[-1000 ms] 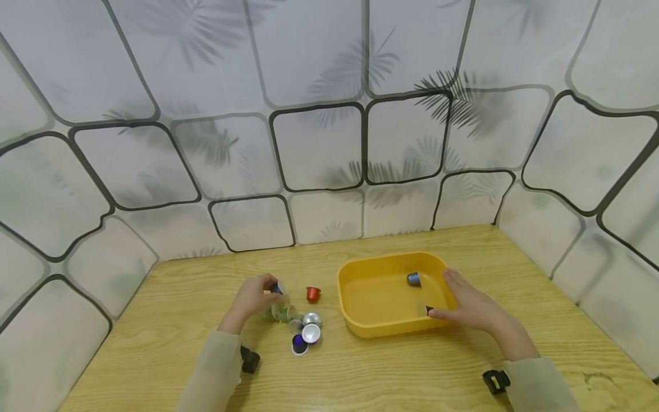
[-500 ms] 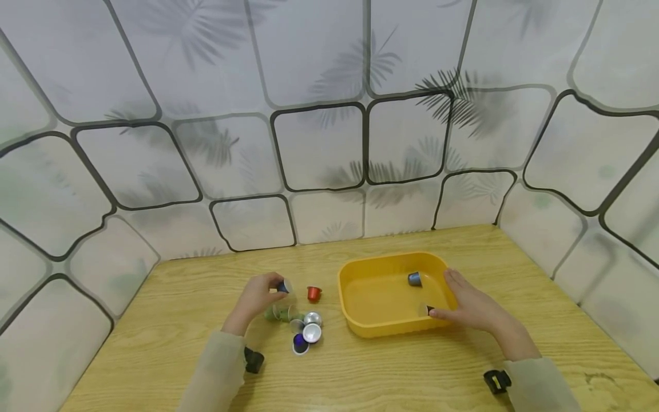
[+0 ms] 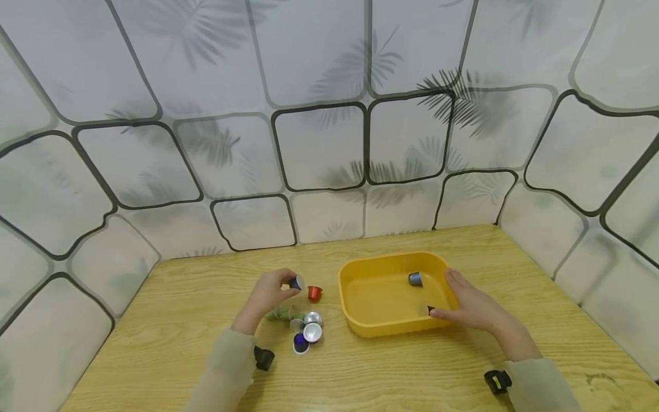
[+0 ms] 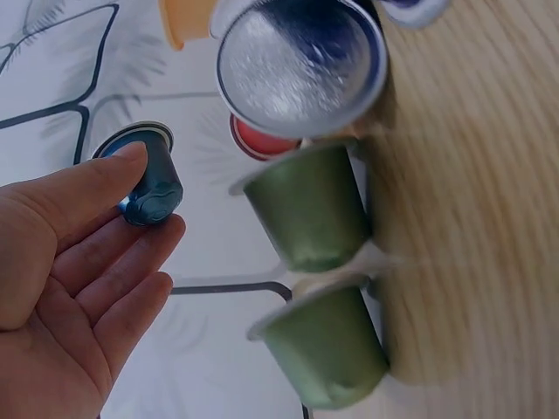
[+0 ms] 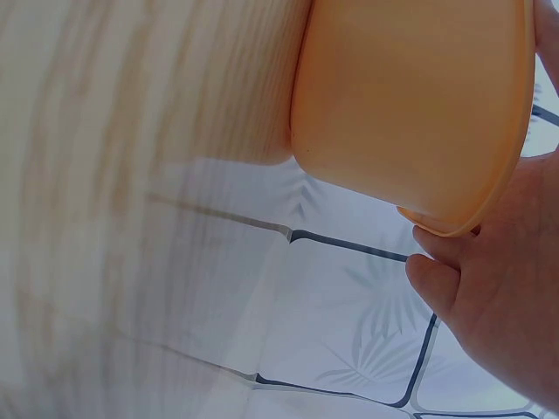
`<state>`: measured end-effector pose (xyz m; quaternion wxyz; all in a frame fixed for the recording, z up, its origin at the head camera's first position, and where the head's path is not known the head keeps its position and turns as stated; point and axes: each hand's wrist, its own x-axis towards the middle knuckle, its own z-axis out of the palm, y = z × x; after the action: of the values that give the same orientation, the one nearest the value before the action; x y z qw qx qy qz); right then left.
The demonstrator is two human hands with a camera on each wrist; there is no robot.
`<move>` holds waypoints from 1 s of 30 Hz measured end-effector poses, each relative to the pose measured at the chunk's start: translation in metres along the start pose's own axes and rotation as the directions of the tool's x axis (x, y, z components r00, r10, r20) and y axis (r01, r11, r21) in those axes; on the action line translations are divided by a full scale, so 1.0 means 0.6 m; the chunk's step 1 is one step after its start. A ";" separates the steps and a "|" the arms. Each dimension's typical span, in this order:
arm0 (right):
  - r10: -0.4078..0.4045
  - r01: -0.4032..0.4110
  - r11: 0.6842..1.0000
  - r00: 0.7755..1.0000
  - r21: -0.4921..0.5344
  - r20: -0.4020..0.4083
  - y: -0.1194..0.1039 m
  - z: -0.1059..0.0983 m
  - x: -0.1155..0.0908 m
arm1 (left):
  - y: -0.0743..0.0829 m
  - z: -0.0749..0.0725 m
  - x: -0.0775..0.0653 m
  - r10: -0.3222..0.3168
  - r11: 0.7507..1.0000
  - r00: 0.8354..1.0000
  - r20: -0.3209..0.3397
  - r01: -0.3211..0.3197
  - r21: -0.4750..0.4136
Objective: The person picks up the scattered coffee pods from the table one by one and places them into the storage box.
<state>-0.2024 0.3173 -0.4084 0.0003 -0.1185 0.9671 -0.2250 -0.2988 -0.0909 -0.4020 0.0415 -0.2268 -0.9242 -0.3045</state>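
Observation:
My left hand [image 3: 270,294] pinches a blue coffee capsule [image 4: 155,179] between thumb and fingers, raised above the table beside a red capsule [image 3: 314,293]. Below that hand lie green capsules [image 4: 310,209], silver-lidded ones [image 3: 312,332] and a dark purple one [image 3: 301,344], close together. My right hand [image 3: 479,306] holds the right side of a yellow tray [image 3: 370,331], the rim between thumb and fingers. Inside the tray are a blue capsule [image 3: 415,279] and a dark one [image 3: 430,310], partly hidden near the thumb.
The wooden table [image 3: 350,377] meets patterned cloth walls [image 3: 324,149] at the back and sides. The tray stands to the right of the loose capsules. Each wrist bears a black camera mount [image 3: 497,381].
My left hand has lifted the blue capsule and carried it rightward, near the red one. My right hand and the tray have stayed in place.

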 end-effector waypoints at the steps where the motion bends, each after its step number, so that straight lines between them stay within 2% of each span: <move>1: -0.001 0.001 1.000 1.000 -0.001 0.000 0.000 0.000 0.000 | 0.003 0.001 0.001 0.002 1.000 1.000 0.002 -0.002 -0.004; 10: 0.002 -0.002 1.000 1.000 0.008 0.005 -0.001 -0.002 -0.001 | 0.034 0.006 0.008 0.050 0.998 0.999 -0.003 -0.050 -0.033; 22: 0.005 -0.005 1.000 1.000 0.011 0.002 -0.003 -0.003 -0.002 | 0.072 0.020 0.025 0.094 0.995 0.995 0.032 -0.093 -0.044; 30: -0.005 0.005 1.000 1.000 0.012 -0.001 -0.003 -0.002 -0.002 | 0.091 0.035 0.034 0.165 0.985 0.985 0.041 -0.163 -0.056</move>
<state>-0.2008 0.3165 -0.4066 -0.0003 -0.1210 0.9654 -0.2309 -0.2915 -0.0319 -0.3850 0.0395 -0.3101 -0.8946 -0.3192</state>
